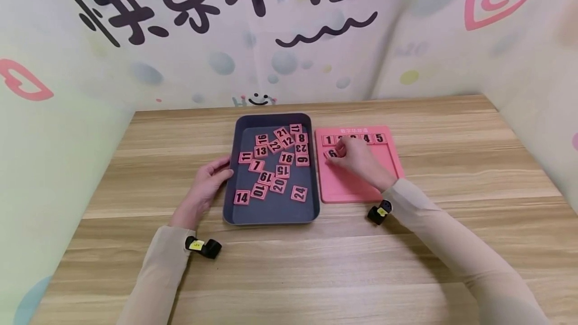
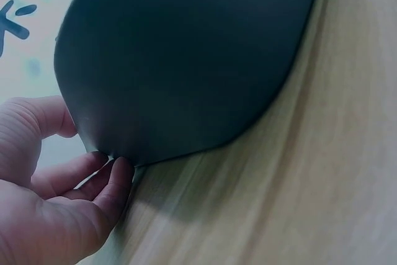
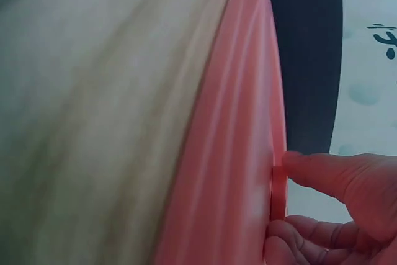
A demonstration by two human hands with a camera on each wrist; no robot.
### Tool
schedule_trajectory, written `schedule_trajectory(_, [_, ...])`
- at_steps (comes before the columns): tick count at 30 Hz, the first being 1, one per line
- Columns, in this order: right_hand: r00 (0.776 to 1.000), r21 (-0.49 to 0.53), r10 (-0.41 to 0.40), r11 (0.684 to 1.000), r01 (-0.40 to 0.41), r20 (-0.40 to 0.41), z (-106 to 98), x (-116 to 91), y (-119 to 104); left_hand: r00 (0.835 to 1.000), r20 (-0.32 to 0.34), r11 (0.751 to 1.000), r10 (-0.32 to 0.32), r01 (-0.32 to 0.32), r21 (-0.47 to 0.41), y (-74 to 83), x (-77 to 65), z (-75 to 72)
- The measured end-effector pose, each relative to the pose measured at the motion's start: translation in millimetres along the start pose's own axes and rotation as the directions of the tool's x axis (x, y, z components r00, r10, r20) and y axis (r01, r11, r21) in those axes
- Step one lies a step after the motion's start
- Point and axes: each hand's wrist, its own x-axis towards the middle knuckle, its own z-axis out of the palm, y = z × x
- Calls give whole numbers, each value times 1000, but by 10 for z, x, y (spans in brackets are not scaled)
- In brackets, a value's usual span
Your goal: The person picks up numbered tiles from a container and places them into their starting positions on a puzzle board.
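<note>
My right hand (image 1: pixel 361 162) pinches a pink number 6 tile (image 1: pixel 332 153) between thumb and fingers. It is held at the left side of the pink puzzle board (image 1: pixel 347 184), just under the top row. That row shows tiles 1 (image 1: pixel 328 140), 4 and 5 (image 1: pixel 380 138), with the ones between partly covered by my hand. My left hand (image 1: pixel 207 182) holds the left edge of the dark tray (image 1: pixel 229 204), thumb at the rim. In the left wrist view its fingertips (image 2: pixel 121 172) bear against the tray's outer side.
Several pink number tiles lie scattered in the tray, among them 14 (image 1: pixel 241 197), 24 (image 1: pixel 299 193) and a sideways 17 (image 1: pixel 295 128). The tray stands close beside the board on a wooden table (image 1: pixel 280 275). A printed backdrop (image 1: pixel 289 64) rises behind the table.
</note>
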Motion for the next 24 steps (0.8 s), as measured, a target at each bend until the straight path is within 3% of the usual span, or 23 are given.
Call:
schedule_trajectory(6, [998,-11,-49,999,49,38,-38,53,27,1000,1,1000,8,-8,0,-11,8,-3])
schedule_trajectory(24, [998,-17,-63,998,64,30,-90,158,-19,1000,2,1000,18,-18,3,-7,7,-12])
